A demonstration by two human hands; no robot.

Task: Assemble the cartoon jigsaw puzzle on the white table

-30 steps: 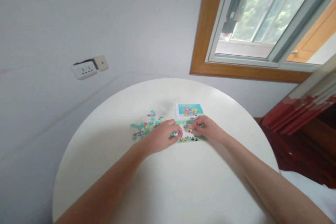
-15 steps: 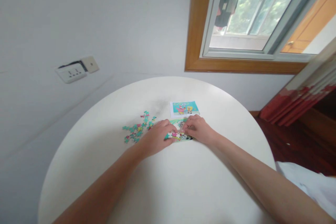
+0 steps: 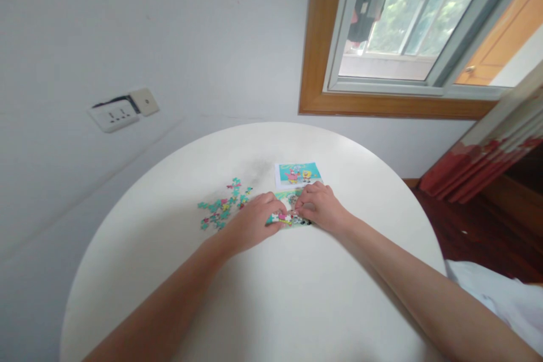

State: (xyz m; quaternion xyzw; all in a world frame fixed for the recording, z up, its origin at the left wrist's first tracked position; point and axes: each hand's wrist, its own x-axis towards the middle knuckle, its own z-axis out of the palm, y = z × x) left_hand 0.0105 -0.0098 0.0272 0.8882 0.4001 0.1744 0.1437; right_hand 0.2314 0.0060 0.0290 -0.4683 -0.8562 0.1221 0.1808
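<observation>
Now R hand point(image 3: 321, 203) sits slightly nearer L hand point(image 3: 257, 216) than 1 sec. ago, so both seem busy at one spot on the part-built jigsaw point(image 3: 285, 218) btwn them. Both hands curled; can't tell if either pinches anything. Loose pcs. point(image 3: 225, 207) left of L hand; picture card point(image 3: 299, 174) just beyond R hand.

Jigsaw point(image 3: 283, 218): on worktop point(image 3: 271, 300), between left fingers point(image 3: 278, 205) and right fingers point(image 3: 304, 198) | loose pieces point(image 3: 224, 207): on worktop, left of jigsaw and left fingers | picture card point(image 3: 299, 173): on worktop, just behind jigsaw | wall point(image 3: 229, 45): behind worktop | socket point(image 3: 114, 115): on wall, left | window point(image 3: 394, 22): in wall, right | curtain point(image 3: 487, 147): right of worktop
</observation>
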